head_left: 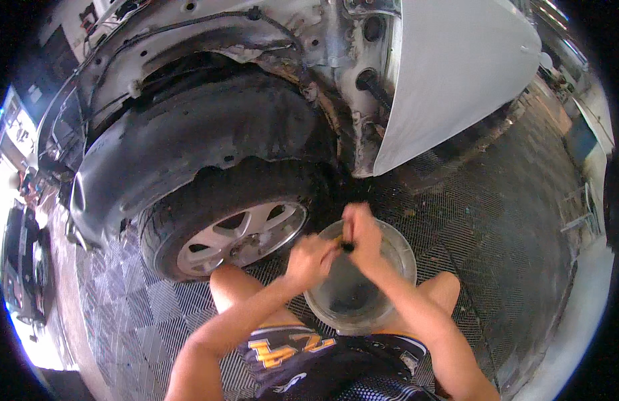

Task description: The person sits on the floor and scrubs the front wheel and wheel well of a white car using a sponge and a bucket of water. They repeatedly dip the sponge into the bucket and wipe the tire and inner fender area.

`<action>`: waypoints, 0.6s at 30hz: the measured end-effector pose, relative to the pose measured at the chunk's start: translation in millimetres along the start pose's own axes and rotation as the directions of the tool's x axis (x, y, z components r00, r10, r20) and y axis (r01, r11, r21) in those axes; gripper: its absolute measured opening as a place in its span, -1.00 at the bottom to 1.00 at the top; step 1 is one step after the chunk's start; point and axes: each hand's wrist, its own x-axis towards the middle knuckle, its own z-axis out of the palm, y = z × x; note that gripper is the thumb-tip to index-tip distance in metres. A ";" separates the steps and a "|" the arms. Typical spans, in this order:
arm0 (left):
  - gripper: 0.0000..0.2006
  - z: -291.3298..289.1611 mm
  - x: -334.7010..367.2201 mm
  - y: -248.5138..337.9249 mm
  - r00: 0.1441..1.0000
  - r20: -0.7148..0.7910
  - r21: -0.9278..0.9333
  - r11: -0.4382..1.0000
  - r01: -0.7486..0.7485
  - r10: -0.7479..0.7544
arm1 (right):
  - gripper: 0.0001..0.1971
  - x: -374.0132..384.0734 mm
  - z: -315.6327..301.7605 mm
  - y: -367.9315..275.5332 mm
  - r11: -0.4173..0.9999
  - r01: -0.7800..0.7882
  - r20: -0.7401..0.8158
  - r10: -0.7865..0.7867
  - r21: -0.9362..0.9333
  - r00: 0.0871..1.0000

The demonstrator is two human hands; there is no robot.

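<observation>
Both my hands are held close together above a round, pale bucket (411, 264) that stands between my knees. My left hand (309, 259) is closed, its fingers curled toward the right one. Higher and to the right, my right hand (363, 234) is closed too and smeared by motion. Between them shows a small dark and yellowish thing (347, 246), too blurred and covered to name. Inside the bucket, below my hands, lies a murky grey content that looks like liquid.
Ahead on the left is a car wheel (239, 237) with a silver rim, under a black wheel arch liner (209, 134). A pale body panel (456, 73) juts out at the upper right. Ribbed tiles (496, 220) cover the floor. Another vehicle (25, 260) stands far left.
</observation>
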 end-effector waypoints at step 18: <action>-0.82 47.1 -70.9 -10.5 0.926 -0.103 -0.254 0.910 0.329 -0.363 | -0.63 176.2 -100.3 -71.2 -0.120 -0.208 0.235 0.290 0.971 0.928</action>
